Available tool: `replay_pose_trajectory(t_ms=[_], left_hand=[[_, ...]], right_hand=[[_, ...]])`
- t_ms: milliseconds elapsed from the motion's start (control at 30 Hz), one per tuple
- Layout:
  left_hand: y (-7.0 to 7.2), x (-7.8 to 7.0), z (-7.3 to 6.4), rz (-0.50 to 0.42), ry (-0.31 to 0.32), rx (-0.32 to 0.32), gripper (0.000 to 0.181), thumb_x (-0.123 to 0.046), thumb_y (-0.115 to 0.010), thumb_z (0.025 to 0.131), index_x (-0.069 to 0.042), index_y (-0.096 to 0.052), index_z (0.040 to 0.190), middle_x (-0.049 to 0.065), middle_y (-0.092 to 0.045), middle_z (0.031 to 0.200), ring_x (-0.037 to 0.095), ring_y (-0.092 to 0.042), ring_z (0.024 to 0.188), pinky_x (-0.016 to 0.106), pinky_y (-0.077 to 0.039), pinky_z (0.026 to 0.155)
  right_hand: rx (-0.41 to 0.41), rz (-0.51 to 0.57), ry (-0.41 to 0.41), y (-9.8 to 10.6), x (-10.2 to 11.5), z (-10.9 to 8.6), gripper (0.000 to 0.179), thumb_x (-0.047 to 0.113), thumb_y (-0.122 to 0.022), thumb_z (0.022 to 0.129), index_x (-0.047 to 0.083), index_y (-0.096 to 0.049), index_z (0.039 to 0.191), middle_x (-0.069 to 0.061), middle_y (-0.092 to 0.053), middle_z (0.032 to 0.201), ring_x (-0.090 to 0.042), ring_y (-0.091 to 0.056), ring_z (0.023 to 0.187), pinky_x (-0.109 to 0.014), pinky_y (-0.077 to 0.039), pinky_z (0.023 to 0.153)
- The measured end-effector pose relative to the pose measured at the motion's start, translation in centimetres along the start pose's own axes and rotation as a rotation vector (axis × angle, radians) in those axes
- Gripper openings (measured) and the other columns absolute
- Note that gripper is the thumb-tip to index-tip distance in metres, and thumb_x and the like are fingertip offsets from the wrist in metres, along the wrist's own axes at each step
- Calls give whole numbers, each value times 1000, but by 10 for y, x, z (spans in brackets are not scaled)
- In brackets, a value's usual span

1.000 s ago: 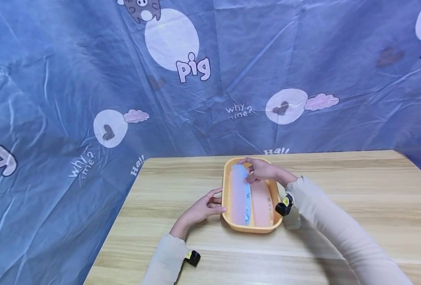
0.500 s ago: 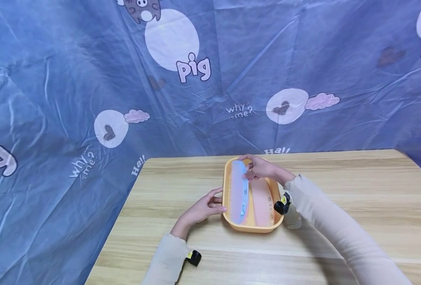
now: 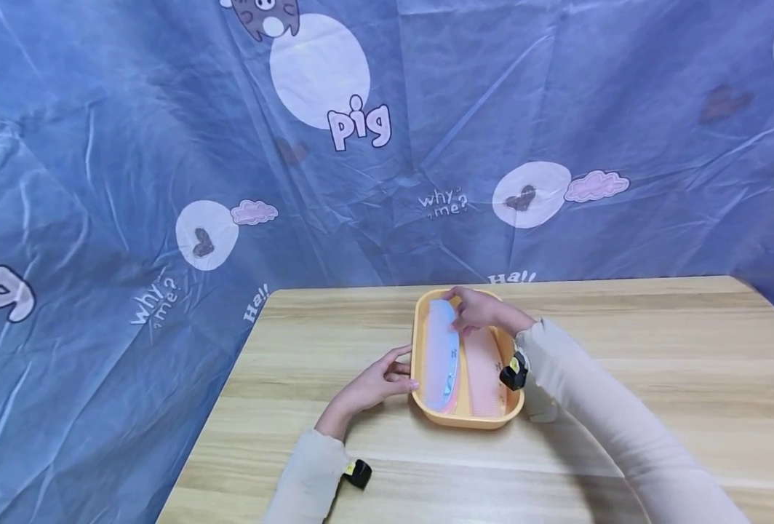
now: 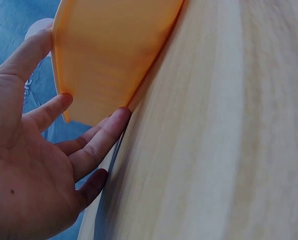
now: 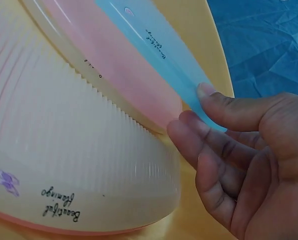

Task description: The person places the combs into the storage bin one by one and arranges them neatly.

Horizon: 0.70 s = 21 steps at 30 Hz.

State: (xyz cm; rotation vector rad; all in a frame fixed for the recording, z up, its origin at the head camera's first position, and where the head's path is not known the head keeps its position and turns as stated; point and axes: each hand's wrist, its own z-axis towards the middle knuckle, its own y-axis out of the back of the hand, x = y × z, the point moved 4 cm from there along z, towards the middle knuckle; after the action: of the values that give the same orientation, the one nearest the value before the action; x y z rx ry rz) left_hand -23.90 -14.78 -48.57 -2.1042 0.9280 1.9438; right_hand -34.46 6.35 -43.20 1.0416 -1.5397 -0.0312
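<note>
A yellow-orange plastic basket point(image 3: 468, 421) stands on the table with combs in it. My right hand point(image 3: 483, 311) reaches inside and pinches the far end of a blue comb point(image 5: 161, 45) between thumb and fingers. Below the blue comb lies a pink comb point(image 5: 116, 65), mostly covered in the head view. On the right side of the basket rests a cream-coloured comb point(image 5: 84, 145) with a pink edge under it. Outside, my left hand point(image 3: 375, 382) touches the basket's left wall, thumb and fingers spread along it; the left wrist view shows the fingertips against the orange wall point(image 4: 106, 55).
A pale flat thing point(image 3: 542, 409) lies on the table just right of the basket, partly hidden by the right sleeve. The wooden table point(image 3: 662, 349) ends at a blue printed cloth point(image 3: 374, 218) behind and to the left.
The blue comb has shifted slightly in the right hand, and a pink edge now shows beside its near end. The left hand stays at the basket's wall.
</note>
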Motion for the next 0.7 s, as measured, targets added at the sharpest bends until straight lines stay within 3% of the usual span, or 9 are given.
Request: replay_pose_trajectory(t_ms=[233, 433, 700], left_hand=[[1, 0, 0, 10, 5, 1, 75, -26, -69, 90, -16, -29, 152, 17, -56, 129, 20, -60, 106, 40, -45, 99], [1, 0, 0, -23, -2, 2, 75, -24, -70, 89, -17, -29, 152, 18, -53, 135, 24, -59, 113, 42, -43, 103], [0, -2, -2, -9, 10, 7, 75, -23, -69, 90, -15, -28, 153, 19, -52, 134, 24, -58, 113, 43, -43, 103]], right_hand=[[-13, -89, 14, 1, 3, 4, 63, 3, -67, 88, -2, -33, 141, -17, -64, 95, -18, -59, 71, -28, -46, 61], [-117, -225, 100, 5, 6, 6, 59, 7, -72, 84, -5, -43, 134, -18, -65, 96, -21, -61, 82, -31, -51, 73], [-149, -9, 157, 16, 10, -7, 49, 2, -65, 88, -10, -45, 131, -13, -59, 87, -15, -53, 68, -25, -43, 54]])
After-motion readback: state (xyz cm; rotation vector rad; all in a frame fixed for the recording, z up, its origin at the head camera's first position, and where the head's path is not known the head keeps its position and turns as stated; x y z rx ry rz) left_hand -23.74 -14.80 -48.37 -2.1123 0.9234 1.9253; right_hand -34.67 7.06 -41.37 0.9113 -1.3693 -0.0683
